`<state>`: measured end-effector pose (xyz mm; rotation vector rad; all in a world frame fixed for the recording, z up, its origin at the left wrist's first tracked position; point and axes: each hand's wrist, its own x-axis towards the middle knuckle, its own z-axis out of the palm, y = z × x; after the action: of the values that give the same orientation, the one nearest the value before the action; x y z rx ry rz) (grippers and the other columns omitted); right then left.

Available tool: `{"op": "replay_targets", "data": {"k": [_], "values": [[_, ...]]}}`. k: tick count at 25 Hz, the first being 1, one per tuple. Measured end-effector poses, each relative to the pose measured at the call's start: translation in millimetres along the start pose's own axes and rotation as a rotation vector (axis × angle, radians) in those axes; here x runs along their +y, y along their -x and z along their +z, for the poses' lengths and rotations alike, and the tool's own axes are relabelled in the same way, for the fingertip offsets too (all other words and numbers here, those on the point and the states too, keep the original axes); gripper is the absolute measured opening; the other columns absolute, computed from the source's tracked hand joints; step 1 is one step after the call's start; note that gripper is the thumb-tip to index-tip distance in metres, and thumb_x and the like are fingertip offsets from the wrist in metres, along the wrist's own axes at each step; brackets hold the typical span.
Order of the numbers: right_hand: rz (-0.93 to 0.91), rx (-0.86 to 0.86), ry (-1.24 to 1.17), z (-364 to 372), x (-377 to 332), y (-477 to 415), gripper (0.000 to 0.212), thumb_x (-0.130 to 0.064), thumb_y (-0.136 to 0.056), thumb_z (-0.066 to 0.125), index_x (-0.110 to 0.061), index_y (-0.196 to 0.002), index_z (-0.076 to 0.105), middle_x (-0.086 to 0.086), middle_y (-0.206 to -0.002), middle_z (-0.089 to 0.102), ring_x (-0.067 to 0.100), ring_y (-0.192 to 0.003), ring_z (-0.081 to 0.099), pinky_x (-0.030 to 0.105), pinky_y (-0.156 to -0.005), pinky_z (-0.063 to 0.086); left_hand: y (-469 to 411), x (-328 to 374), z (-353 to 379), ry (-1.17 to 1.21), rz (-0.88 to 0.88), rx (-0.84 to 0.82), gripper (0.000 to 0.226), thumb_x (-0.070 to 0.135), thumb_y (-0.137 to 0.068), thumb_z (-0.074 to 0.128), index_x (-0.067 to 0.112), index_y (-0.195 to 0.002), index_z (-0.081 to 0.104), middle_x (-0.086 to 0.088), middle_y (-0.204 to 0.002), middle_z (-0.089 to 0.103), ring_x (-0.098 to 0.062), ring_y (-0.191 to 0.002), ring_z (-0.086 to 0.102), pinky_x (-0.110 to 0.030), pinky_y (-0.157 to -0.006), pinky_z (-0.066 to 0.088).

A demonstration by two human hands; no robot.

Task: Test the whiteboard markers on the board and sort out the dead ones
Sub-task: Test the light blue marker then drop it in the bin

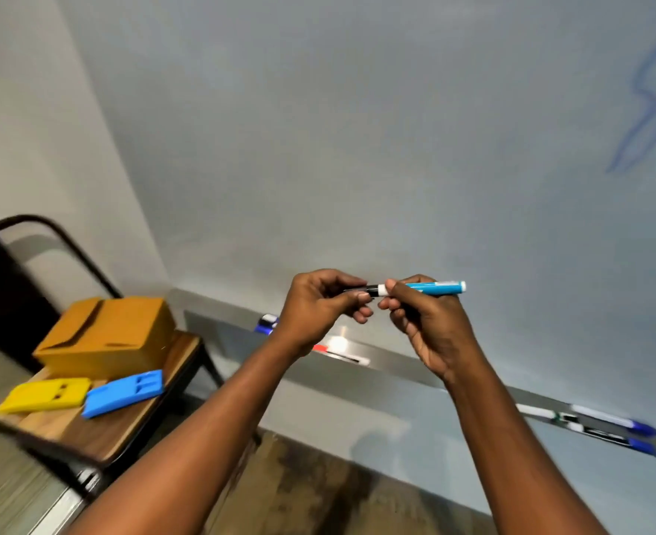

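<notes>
The marker (430, 288) is held level in front of the board (357, 148), just above the tray (392, 362). Its teal barrel is gripped by the right hand (430, 322), fingers and thumb curled round it beside the white collar. The dark end, taken to be the cap (368, 290), is pinched between the thumb and curled fingers of the left hand (318, 303). Whether the cap is seated or half drawn cannot be told, so the step is judged to be either uncapping or recapping.

If the cap is pulled with a jerk, it could be dropped to the floor, or the tip could be dragged across the fingers. A live marker could be judged dead if the test stroke is made too briefly, or if it is laid over the blue scribble (643, 110) at the board's right edge, where a faint line would be lost.

In the tray, a blue-capped marker (266, 324) lies at the left end and a red one (320, 347) beside it. More markers (589, 422) are grouped at the right end.

On the chair seat (125, 430), an orange box (106, 334) stands at the back, and its contents are not shown. A yellow piece (44, 395) and a blue piece (123, 391) lie side by side at the front edge. Whether these are sorting bins cannot be told, and nothing is seen in them.
</notes>
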<state>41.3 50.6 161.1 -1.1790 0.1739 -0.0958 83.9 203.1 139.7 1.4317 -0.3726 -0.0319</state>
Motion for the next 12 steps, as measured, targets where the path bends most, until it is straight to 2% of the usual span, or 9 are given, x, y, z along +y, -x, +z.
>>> {"op": "replay_targets", "data": {"k": [3,5,7,12], "values": [[0.125,-0.088,-0.055,48,36,6,0.01,-0.001,-0.088,0.062,-0.003,-0.079,0.059,0.01,-0.061,0.061,0.008,-0.051,0.06,0.012,-0.049,0.048,30,-4,-59,-0.044,-0.033,0.079,0.013,-0.012,-0.079,0.064,-0.007,-0.091,0.068,-0.015,-0.07,0.069,-0.021,-0.055,0.065,-0.027,-0.056,0.056],[0.218,-0.158,-0.001,82,66,11,0.011,-0.003,-0.089,0.061,-0.003,-0.078,0.061,0.009,-0.06,0.061,0.007,-0.05,0.058,0.011,-0.048,0.047,59,-12,-100,-0.082,-0.075,0.124,0.015,-0.009,-0.083,0.062,-0.008,-0.097,0.066,-0.014,-0.074,0.068,-0.015,-0.053,0.063,-0.024,-0.053,0.055],[0.333,-0.207,0.112,116,106,15,0.012,-0.008,-0.091,0.06,-0.005,-0.079,0.062,0.007,-0.06,0.059,0.005,-0.048,0.053,0.011,-0.044,0.043,94,-29,-136,-0.109,-0.137,0.156,0.014,-0.005,-0.086,0.06,-0.001,-0.098,0.067,-0.009,-0.073,0.066,-0.011,-0.05,0.06,-0.022,-0.048,0.051],[0.547,-0.235,0.5,185,239,40,0.024,-0.024,-0.095,0.058,-0.009,-0.076,0.056,0.003,-0.056,0.053,0.007,-0.042,0.04,0.016,-0.039,0.032,179,-91,-212,-0.086,-0.482,0.455,0.011,0.005,-0.087,0.062,0.011,-0.078,0.06,-0.005,-0.06,0.063,-0.01,-0.04,0.054,-0.02,-0.037,0.041]]}}
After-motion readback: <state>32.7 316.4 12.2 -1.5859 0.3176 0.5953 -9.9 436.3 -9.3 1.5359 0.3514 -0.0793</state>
